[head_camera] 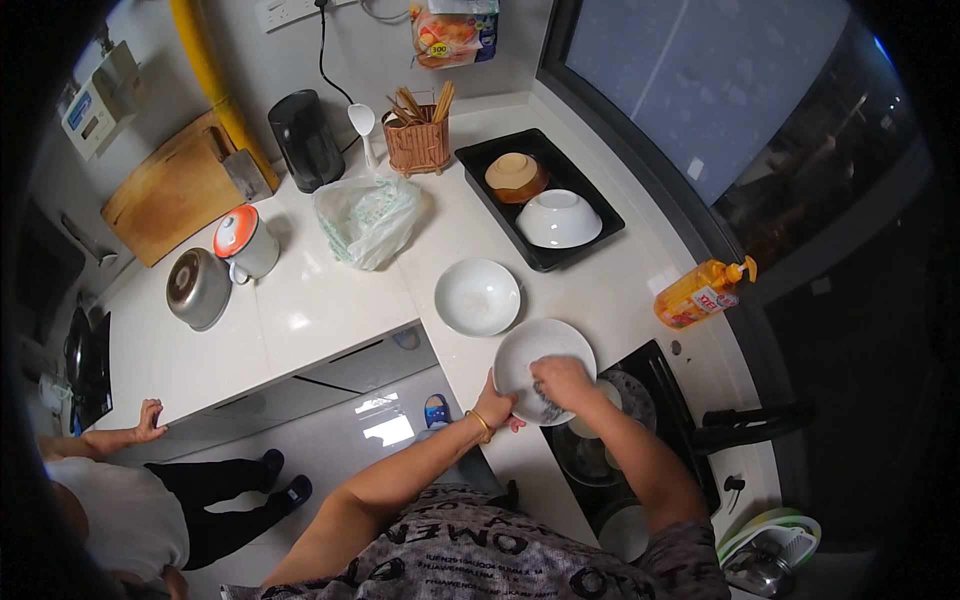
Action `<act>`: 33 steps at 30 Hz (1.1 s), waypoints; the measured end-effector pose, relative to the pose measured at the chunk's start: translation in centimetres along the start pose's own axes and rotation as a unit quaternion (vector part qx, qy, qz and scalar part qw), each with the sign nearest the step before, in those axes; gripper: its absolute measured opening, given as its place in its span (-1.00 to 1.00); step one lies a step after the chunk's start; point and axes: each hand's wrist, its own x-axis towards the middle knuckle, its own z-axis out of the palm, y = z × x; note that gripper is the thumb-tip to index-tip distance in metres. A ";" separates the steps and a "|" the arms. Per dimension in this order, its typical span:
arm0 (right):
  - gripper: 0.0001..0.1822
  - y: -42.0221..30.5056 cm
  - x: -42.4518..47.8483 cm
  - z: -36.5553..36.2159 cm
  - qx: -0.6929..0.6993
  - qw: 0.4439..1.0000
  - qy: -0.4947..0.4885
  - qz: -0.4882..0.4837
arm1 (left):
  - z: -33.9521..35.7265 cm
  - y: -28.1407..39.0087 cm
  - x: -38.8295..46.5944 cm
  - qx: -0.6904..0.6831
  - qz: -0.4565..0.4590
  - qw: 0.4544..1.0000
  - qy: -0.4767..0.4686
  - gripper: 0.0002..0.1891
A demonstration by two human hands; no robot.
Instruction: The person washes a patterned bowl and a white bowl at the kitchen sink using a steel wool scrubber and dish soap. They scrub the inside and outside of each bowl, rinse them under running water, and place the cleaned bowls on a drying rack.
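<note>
My left hand (497,405) grips a white plate (536,341) by its left rim and holds it tilted at the edge of the black sink (656,356). Inside the plate, the curled fingers of my right hand (564,382) press on a dark grey mesh-like scourer (550,409), largely covered by the hand. A second white dish (477,296), a shallow bowl, rests upright on the counter just beyond. Below my right forearm, more dishes (626,525) sit in the sink, partly hidden by the arm.
A black tray (491,176) holds an upturned white bowl (560,217) and an upturned brown bowl (516,178). A dish soap bottle (686,300) stands by the window, near the black faucet (750,427). A plastic bag (367,217) lies on the counter (330,300). Another person (120,510) stands at left.
</note>
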 end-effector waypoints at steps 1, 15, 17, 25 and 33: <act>-0.87 -0.7 -0.1 -0.1 0.017 0.999 -0.032 -0.029 | 0.0 -0.3 0.2 0.004 0.005 1.000 0.002 -0.27; -0.92 -0.9 2.6 0.9 0.052 0.994 0.074 0.069 | -0.1 0.0 0.0 0.020 0.015 1.000 -0.010 -0.29; -0.90 0.6 2.1 0.6 0.042 0.987 0.135 0.077 | -0.2 -0.2 0.1 0.005 0.011 1.000 -0.002 -0.27; -0.94 -1.6 1.7 1.0 0.016 0.996 0.066 0.062 | -0.2 0.0 0.5 0.016 -0.004 1.000 -0.023 -0.26; -0.93 0.4 -0.1 0.4 -0.050 0.993 -0.093 0.044 | -0.4 0.0 0.8 0.030 -0.011 0.998 -0.046 -0.29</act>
